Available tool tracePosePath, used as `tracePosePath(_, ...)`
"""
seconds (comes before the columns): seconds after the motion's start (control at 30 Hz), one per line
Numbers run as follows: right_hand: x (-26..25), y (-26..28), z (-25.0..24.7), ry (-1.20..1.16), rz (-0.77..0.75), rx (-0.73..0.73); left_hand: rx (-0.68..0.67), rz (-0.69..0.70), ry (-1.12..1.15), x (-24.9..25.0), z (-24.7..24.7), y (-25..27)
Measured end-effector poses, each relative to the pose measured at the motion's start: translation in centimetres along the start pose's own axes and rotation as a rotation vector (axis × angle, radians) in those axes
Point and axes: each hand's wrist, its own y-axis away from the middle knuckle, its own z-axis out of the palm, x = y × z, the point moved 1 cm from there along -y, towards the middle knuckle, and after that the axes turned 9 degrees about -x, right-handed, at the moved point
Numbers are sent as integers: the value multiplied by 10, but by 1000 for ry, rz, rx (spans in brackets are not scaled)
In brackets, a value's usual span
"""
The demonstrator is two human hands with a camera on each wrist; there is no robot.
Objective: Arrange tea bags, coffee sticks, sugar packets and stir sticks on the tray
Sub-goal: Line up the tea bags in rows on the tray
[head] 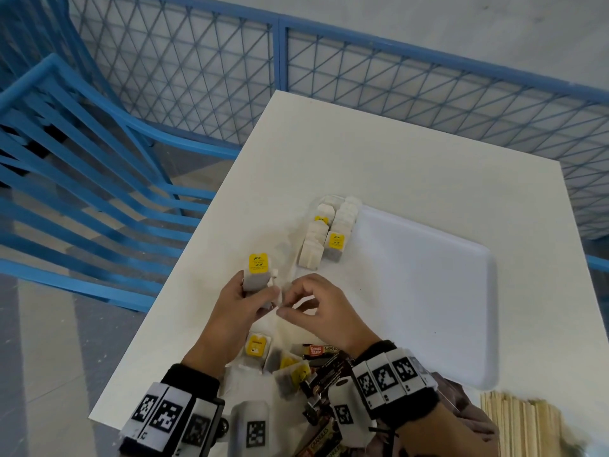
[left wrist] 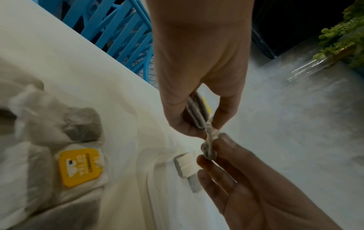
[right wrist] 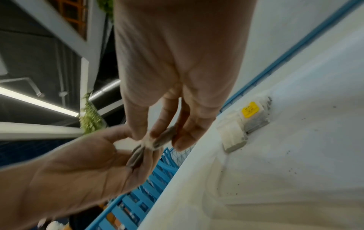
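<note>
While between both hands: tea bags [head: 258,275] (pinched, joined).

White rectangular table [head: 412,166] seen from above, its surface matte; blue slatted chair [head: 75,179] to the left, close against the table's edge; blue-framed wire-mesh fence panels [head: 204,77] behind both, running across the upper field; pale grey floor [head: 461,21] beyond the mesh and below the chair; in the right wrist view, linear ceiling lights [right wrist: 39,101] on a dark ceiling, with green foliage [right wrist: 90,118] hanging beside a pale beam [right wrist: 86,74].
</note>
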Motion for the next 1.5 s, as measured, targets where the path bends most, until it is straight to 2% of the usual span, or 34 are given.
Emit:
tracePosePath(0.2,13,-1,-11,-188,113,17,26,1,40,-1,-8,0)
tracePosePath(0.4,34,-8,-29,-402,320,345,60,-11,143,-1,-10,-1)
tracePosePath(0.5,44,-13,-38,-442,375,476,49,-31,160,-1,-10,-1)
tracePosePath(0.67,51,-25,-46,-288,441,607,19,-30,102,-3,-10,1)
tracePosePath(0.8,53,-31,-46,-143,459,606,-16,-17,39,-4,-9,2)
tracePosePath(1.03,57,-35,-45,-88,473,605,-16,-8,8,-5,-10,3)
tracePosePath(1.17,52,-34,-43,-1,400,675,-13,-16,-9,-5,-10,3)
tracePosePath(1.23,41,-32,-38,16,317,701,-15,-4,-26,-5,-9,2)
tracePosePath(1.3,28,-30,-29,-79,253,636,-16,7,-51,-6,-7,1)
tracePosePath(1.43,8,-23,-10,-277,254,252,-30,32,-83,-5,0,-1)
tracePosePath(1.5,6,-19,-3,-345,235,146,-34,41,-118,-4,2,-3)
